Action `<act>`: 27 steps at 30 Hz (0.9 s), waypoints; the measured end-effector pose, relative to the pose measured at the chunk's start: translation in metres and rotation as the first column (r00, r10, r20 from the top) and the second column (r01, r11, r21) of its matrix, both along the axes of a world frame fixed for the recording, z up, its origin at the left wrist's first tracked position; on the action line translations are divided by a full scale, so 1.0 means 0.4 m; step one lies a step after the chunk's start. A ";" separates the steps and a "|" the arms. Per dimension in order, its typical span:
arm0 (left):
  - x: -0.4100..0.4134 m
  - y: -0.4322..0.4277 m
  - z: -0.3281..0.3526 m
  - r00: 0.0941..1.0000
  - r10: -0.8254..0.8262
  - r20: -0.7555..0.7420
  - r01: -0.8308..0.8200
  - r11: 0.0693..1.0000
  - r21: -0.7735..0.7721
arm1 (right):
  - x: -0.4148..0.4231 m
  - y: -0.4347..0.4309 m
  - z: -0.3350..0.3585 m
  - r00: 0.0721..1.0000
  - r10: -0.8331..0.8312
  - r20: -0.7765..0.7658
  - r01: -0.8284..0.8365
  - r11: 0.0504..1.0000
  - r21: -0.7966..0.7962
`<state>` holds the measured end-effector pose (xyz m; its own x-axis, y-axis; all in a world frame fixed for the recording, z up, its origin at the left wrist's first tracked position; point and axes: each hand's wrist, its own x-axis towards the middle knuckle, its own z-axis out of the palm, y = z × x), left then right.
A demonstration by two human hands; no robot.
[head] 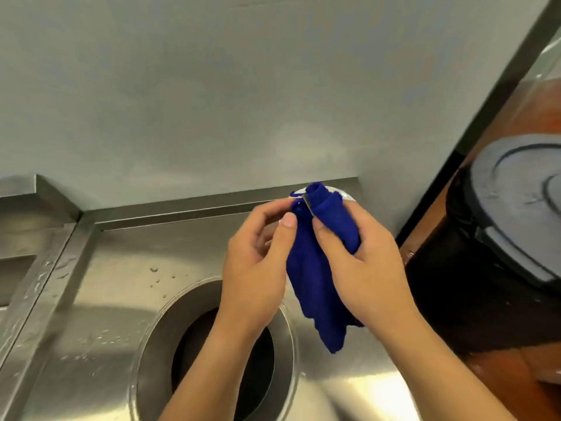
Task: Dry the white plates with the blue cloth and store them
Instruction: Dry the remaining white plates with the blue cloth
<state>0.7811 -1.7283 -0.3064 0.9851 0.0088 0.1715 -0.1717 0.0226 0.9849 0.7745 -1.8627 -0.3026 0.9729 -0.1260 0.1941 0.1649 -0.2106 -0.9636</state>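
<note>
The blue cloth hangs bunched between both hands above the steel counter. My right hand grips its right side, with the thumb pressed on the fold. My left hand pinches the cloth's upper left edge with thumb and fingertips. A thin metal strip pokes out of the fold at the top; I cannot tell what it is. Behind the cloth's top, a sliver of a white plate shows at the counter's back right corner. The rest of the plate is hidden.
A round opening is cut in the counter below my forearms. Water drops lie left of it. A raised steel ledge runs at the left. A black bin with a grey lid stands on the red-brown floor to the right.
</note>
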 end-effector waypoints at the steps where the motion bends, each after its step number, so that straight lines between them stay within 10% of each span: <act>1: 0.030 -0.013 -0.022 0.999 -0.001 -0.036 0.002 1.000 0.008 | 0.020 -0.016 -0.016 1.000 -0.027 -0.016 0.027 1.000 -0.010; 10: 0.294 -0.046 -0.352 0.843 0.313 -0.437 -0.192 0.935 0.299 | 0.206 -0.112 -0.254 0.957 -0.274 -0.090 0.265 0.959 -0.100; 19: 0.363 -0.104 -0.480 0.682 0.058 -0.729 -0.225 0.965 -0.133 | 0.222 -0.114 -0.369 0.948 -0.291 -0.128 0.278 0.954 -0.113; 27: 0.249 -0.040 -0.353 0.793 0.060 -0.607 -0.190 0.970 -0.153 | 0.209 -0.123 -0.306 0.942 -0.305 -0.142 0.297 0.952 -0.075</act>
<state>0.8808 -1.7443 -0.4476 0.8786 0.1081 -0.4651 0.4299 0.2447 0.8691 0.8579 -1.9119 -0.4251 0.9095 -0.4108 0.0633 -0.0590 -0.2783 -0.9587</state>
